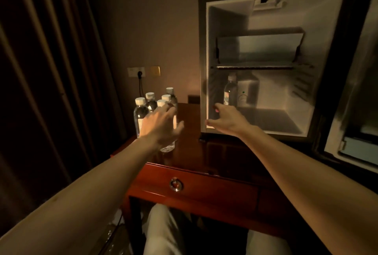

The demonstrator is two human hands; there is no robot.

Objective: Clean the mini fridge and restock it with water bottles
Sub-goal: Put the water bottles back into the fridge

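The mini fridge (204,50) stands open on a wooden table (204,158), its white inside lit. One water bottle (230,91) stands upright at the back left of the lower compartment, under a wire shelf (253,67). Several white-capped water bottles (140,111) stand grouped on the table left of the fridge. My left hand (159,125) grips the front bottle (168,148) of that group around its body. My right hand (225,118) reaches over the fridge's lower front sill with relaxed fingers and holds nothing, a little short of the bottle inside.
The fridge door (360,95) hangs open at the far right. Dark curtains (41,70) fill the left side. On the wall behind the bottles is a socket (136,72) with a plugged cable. The table has a drawer with a ring pull (176,184); my knees are below it.
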